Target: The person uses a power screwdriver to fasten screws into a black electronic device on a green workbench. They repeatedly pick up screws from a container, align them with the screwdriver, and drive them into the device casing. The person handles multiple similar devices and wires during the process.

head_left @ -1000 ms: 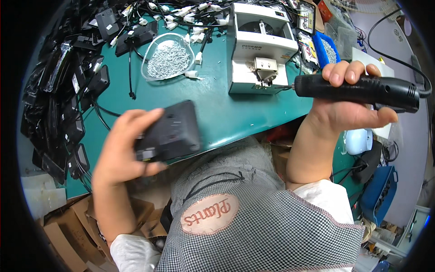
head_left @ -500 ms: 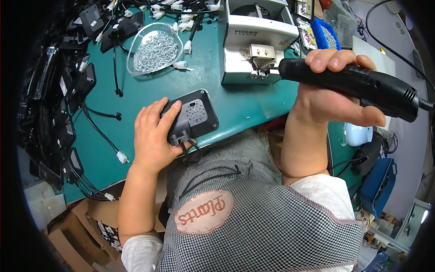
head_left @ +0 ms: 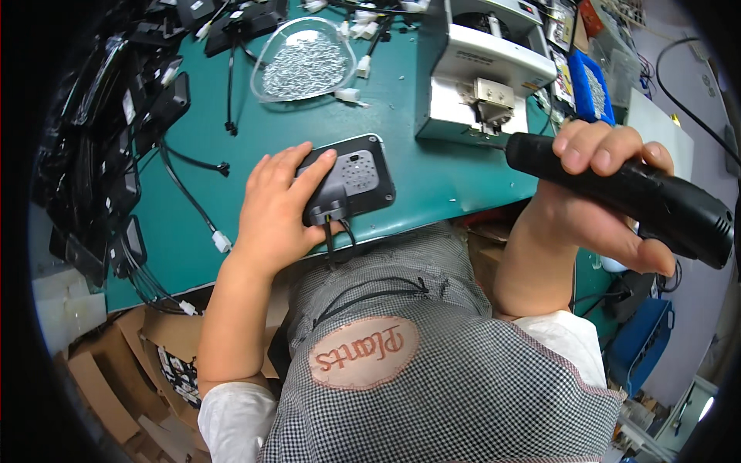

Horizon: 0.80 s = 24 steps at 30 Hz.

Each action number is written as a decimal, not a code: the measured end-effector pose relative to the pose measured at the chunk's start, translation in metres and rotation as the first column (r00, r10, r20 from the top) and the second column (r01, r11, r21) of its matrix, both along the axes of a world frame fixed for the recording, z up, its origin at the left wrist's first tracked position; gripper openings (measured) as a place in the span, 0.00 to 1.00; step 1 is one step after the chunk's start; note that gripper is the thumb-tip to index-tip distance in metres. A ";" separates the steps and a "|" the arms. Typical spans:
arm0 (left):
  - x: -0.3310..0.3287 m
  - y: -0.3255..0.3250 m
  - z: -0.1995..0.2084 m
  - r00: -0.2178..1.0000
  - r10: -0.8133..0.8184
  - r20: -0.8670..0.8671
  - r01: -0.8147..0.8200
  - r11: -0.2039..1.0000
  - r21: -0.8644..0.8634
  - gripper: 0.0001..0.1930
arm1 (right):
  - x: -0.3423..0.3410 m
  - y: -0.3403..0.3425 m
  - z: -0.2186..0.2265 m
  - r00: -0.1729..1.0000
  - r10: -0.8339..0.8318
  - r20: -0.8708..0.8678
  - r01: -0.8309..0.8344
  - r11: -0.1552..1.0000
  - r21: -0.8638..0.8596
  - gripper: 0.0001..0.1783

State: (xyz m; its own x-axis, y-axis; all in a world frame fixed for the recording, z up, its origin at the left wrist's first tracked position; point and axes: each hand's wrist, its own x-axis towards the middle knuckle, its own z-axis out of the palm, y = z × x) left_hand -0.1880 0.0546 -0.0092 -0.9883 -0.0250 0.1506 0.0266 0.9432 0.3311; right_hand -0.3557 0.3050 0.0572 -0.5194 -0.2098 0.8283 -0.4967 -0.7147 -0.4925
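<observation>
My left hand (head_left: 279, 197) is wrapped round the left side of a flat black rectangular device (head_left: 374, 174), which lies at the front of the green table. Its back faces up, with a grey panel, screw holes at the corners and a black cable leaving its lower edge. In my right hand (head_left: 598, 177), fingers closed round the body, is a black electric screwdriver (head_left: 641, 204). Its thin bit points left and stands just in front of the white screw feeder (head_left: 494, 62), apart from the device. Whether a screw sits on the bit is too small to tell.
A clear bowl of silver screws (head_left: 305, 69) stands behind the device. Black devices with cables and white connectors (head_left: 221, 241) crowd the left side. A blue bin of screws (head_left: 590, 89) is at the back right. Cardboard boxes (head_left: 108, 386) stand below the table at left.
The screwdriver's bit has come out of the feeder's front and dropped slightly nearer to me. My left hand stays on the device. The whole view has shifted a little.
</observation>
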 end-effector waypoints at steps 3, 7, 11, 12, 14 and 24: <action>0.006 -0.004 0.016 0.990 -0.008 0.139 0.004 1.000 0.024 0.43 | 0.003 -0.004 0.000 1.000 0.011 0.009 -0.011 1.000 0.028 0.49; 0.006 -0.035 0.042 0.999 0.016 0.049 -0.020 0.996 0.081 0.33 | 0.010 -0.014 0.001 0.998 0.066 0.023 -0.067 0.997 0.030 0.47; -0.046 -0.060 0.043 0.954 0.183 -0.239 -0.148 0.977 0.156 0.18 | 0.021 -0.035 0.008 0.981 0.171 0.091 -0.172 0.985 -0.002 0.45; -0.059 -0.062 0.042 0.940 0.233 -0.248 -0.195 0.966 0.169 0.17 | 0.023 -0.043 0.008 0.977 0.190 0.097 -0.190 0.982 -0.013 0.45; -0.091 -0.071 0.025 0.939 0.205 -0.275 -0.201 0.979 0.043 0.17 | 0.027 -0.056 0.007 0.972 0.209 0.109 -0.207 0.978 -0.028 0.44; -0.143 -0.092 -0.008 0.953 0.233 -0.192 -0.194 0.960 0.200 0.10 | 0.019 -0.068 0.002 0.962 0.210 0.174 -0.205 0.978 -0.047 0.44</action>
